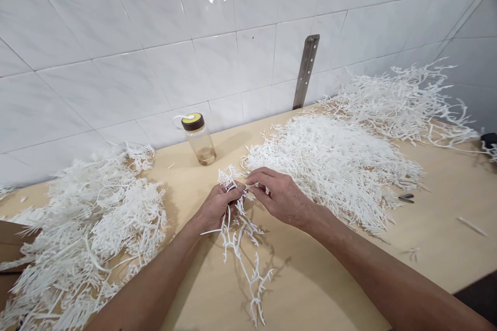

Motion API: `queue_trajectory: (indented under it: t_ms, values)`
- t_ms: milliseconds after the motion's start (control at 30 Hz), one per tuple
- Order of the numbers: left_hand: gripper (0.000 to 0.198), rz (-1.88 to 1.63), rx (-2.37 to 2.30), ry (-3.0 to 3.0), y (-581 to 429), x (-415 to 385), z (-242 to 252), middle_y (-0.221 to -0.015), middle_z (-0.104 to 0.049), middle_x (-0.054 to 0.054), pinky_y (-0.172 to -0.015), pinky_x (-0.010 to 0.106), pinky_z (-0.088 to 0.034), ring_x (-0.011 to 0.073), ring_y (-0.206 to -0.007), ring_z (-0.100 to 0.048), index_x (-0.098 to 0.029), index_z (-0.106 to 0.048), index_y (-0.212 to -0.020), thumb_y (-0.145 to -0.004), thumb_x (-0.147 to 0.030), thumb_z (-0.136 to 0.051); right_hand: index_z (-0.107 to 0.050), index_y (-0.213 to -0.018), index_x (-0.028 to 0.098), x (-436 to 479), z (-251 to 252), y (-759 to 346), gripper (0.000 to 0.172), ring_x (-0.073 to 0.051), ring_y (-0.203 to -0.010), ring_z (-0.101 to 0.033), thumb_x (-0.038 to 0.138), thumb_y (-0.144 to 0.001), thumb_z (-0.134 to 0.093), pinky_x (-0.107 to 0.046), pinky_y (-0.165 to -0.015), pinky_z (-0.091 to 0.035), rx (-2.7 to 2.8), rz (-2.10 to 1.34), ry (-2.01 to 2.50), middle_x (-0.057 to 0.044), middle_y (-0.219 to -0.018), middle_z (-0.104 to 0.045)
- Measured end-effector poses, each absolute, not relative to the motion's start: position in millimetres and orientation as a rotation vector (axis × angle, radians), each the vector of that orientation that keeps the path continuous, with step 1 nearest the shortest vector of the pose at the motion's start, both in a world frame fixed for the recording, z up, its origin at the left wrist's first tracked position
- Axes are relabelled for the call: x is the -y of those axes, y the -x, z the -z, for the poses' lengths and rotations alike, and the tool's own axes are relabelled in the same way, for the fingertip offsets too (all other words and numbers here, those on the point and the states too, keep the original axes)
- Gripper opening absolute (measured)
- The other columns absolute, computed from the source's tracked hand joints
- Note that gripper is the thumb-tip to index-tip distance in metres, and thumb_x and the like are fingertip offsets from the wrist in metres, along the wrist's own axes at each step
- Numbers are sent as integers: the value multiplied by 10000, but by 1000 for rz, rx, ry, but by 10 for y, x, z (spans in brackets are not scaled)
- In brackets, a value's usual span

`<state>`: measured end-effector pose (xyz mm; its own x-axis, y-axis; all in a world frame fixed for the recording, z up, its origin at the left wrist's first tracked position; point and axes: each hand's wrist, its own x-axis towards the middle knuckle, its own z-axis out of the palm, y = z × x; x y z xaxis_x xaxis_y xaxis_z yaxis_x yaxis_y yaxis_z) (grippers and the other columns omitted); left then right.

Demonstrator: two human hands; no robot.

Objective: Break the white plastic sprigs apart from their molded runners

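Observation:
My left hand (217, 206) is closed round a bunch of white plastic branch pieces (236, 238) whose long stems trail down over the wooden table (310, 289) toward me. My right hand (279, 195) pinches a small white sprig at the top of that bunch, fingertips touching the left hand's. Both hands sit at the middle of the table, just in front of a big heap of white sprigs (330, 160).
Another heap of white branches (85, 232) covers the table's left side, and a third pile (407, 98) lies at the back right. A clear bottle with a yellow lid (199, 139) stands by the tiled wall. Small snips (406, 198) lie at the right.

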<state>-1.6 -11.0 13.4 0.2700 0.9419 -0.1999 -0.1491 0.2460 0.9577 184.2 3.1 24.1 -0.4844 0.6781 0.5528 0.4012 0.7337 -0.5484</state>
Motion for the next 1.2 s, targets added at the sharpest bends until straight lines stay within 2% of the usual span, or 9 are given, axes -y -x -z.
queue_trajectory:
  t_ms: [267,600,867,1200]
  values:
    - [392,-953,-992,-984,11,114,-147,-538,-427,-54,-413,219,-162,39,-425,-277,-151,-525,-663,-665,-433,-795,-584,-962,193,-8,-193,-1799,92,-150,-738,-592,152,-919,-514,-281,-666,-473,2082,-462,896,-47,-909,-647]
    - [370,-950,-991,-975,18,104,-91,-512,-404,-63,-428,224,-170,40,-424,-285,-151,-517,-633,-679,-403,-783,-627,-937,192,-47,-182,-1826,160,-168,-852,-621,104,-922,-495,-312,-779,-495,2145,-444,806,-60,-955,-659]
    - [353,-930,-1065,-1024,-33,151,-154,-496,-367,-69,-413,226,-177,57,-425,-300,-165,-519,-665,-693,-415,-767,-684,-929,186,-89,-207,-1853,146,-164,-822,-633,137,-906,-548,-303,-766,-483,2169,-558,847,-50,-892,-689]
    - [348,-943,-1054,-1094,-56,184,-161,-490,-368,-77,-424,214,-192,53,-420,-300,-165,-530,-723,-748,-450,-728,-671,-888,172,-120,-171,-1862,101,-150,-772,-601,165,-895,-570,-285,-726,-446,2175,-607,944,-35,-852,-676]
